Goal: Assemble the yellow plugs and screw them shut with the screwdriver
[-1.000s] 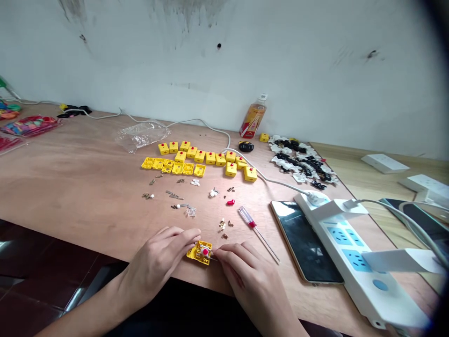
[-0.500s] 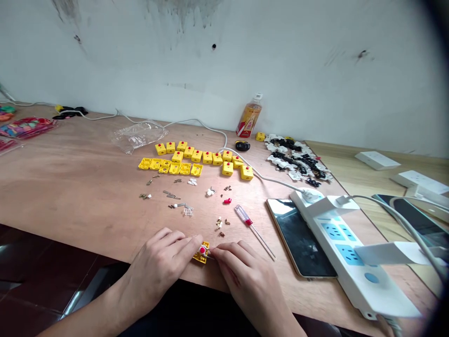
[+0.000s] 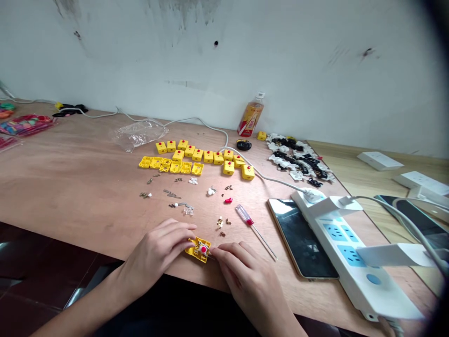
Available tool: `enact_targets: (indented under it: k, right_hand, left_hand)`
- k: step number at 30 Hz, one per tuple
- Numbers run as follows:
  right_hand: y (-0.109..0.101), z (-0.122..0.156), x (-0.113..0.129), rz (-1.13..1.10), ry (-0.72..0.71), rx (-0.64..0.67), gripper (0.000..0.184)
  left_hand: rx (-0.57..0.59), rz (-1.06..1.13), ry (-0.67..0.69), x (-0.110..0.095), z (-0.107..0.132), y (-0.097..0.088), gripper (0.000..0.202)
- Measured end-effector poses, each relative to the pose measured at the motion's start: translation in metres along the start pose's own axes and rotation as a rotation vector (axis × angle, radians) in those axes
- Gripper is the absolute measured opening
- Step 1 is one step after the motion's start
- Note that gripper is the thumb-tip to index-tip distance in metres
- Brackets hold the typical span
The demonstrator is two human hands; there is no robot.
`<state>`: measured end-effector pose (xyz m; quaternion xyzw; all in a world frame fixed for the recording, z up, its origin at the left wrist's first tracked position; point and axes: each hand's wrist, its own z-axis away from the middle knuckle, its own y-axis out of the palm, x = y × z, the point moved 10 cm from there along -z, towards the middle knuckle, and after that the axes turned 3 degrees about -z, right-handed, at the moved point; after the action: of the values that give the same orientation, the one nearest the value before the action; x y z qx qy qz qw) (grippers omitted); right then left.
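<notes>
Between my hands is an open yellow plastic housing (image 3: pixel 199 249) with a red button and a pale insert in its middle. My left hand (image 3: pixel 157 250) grips its left side with the fingertips. My right hand (image 3: pixel 242 276) pinches its lower right corner, where a thin metal bit shows; the fingers hide what else is there. Beyond the hands lie small brass and white parts (image 3: pixel 220 223) and a red-handled screwdriver (image 3: pixel 244 215). Further back, yellow boxes with red buttons (image 3: pixel 196 156) stand in rows.
A black-screened tablet (image 3: pixel 301 238) and a white power strip (image 3: pixel 351 248) with its cord lie to the right on the wooden table (image 3: pixel 70 187). Heaps of black and white parts (image 3: pixel 296 161), a bottle (image 3: pixel 250 119) and a plastic bag (image 3: pixel 138 134) lie towards the wall.
The yellow housing has turned from a steep tilt to lying flatter, showing more of its open face. My left hand has shifted onto its left side. The view has moved slightly.
</notes>
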<state>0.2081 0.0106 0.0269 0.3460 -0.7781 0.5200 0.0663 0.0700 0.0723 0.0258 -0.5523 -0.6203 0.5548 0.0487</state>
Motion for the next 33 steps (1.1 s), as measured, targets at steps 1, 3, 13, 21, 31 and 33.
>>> enact_targets:
  k: [1,3,13,21,31,33]
  right_hand:
    - [0.001,0.0,0.0,-0.001,-0.002,0.003,0.028]
    - [0.002,0.0,0.0,-0.003,-0.01,0.017,0.028]
    - [0.007,0.001,0.002,0.069,-0.042,0.044,0.031]
    - [-0.009,0.001,-0.004,0.058,0.009,-0.065,0.033]
    - [-0.01,0.004,-0.008,0.066,0.073,-0.101,0.038]
    - [-0.011,0.004,-0.007,0.068,0.067,-0.102,0.037]
  left_hand:
    - [-0.011,-0.006,0.004,0.001,0.0,-0.003,0.017]
    - [-0.016,-0.014,0.026,0.0,0.0,-0.006,0.017]
    - [0.02,-0.004,0.031,0.002,0.002,-0.009,0.02]
    - [-0.058,-0.478,-0.371,0.09,0.009,-0.1,0.032]
    - [-0.071,-0.49,-0.314,0.095,0.001,-0.092,0.021]
    - [-0.09,-0.469,-0.304,0.084,0.004,-0.092,0.019]
